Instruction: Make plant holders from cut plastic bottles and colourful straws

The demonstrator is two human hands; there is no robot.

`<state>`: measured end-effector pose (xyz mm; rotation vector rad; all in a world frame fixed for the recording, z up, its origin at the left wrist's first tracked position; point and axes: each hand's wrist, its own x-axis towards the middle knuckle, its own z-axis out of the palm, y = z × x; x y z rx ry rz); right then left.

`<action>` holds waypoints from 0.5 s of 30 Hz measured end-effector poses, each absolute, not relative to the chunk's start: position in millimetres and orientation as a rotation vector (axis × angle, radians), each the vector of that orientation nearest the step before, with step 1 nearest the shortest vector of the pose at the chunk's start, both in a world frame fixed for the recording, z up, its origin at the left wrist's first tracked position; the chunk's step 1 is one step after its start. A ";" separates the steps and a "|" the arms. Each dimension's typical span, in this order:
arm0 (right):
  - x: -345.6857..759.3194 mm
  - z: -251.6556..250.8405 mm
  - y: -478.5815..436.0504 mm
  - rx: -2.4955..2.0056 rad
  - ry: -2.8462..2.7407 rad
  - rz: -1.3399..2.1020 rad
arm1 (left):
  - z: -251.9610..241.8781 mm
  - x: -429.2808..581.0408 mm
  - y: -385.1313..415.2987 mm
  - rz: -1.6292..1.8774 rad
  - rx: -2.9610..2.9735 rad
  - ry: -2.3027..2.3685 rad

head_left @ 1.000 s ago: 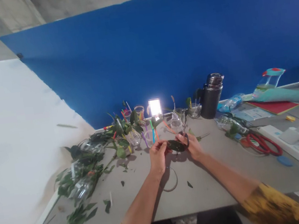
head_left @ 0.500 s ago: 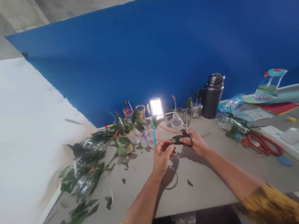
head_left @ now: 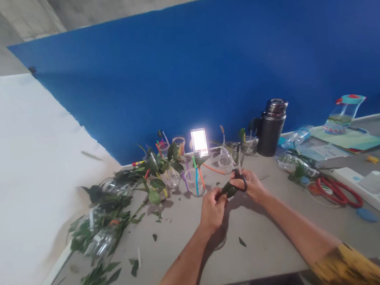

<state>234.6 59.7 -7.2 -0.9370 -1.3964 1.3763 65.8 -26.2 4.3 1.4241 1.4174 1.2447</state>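
Observation:
My left hand (head_left: 213,210) pinches one end of a dark green leaf (head_left: 231,189). My right hand (head_left: 251,185) is closed on black-handled scissors (head_left: 241,181) whose blades point upward, and its fingertips also touch the leaf's other end. Just beyond my left hand, a clear glass (head_left: 194,183) holds blue, orange and purple straws. Under my left wrist, a round clear rim (head_left: 220,242) shows in part. A small leaf piece (head_left: 242,241) lies on the table in front of my arms.
Leafy cuttings and clear bottles (head_left: 100,242) crowd the left side. Potted sprigs and glasses (head_left: 171,175) line the back. A black thermos (head_left: 272,128) stands at the back right, near red-handled shears (head_left: 338,192) and a white power strip (head_left: 378,201).
My left hand has closed onto the leaf, its fingers drawn together. The leaf has turned and dipped slightly. The scissors stay in my right hand.

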 end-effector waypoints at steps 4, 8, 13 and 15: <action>229.3 -7.8 58.2 -0.926 -1.311 1.376 | 5.6 62.9 -25.6 1.250 1.392 1.496; 228.9 -1.2 58.2 -0.921 -1.152 1.417 | 6.7 52.5 -23.4 1.321 1.266 1.535; 233.6 2.9 56.9 -0.903 -1.226 1.480 | 7.9 49.1 -24.9 1.447 1.238 1.495; 232.5 3.2 53.1 -0.914 -1.385 1.488 | 8.2 53.0 -26.5 1.323 1.347 1.406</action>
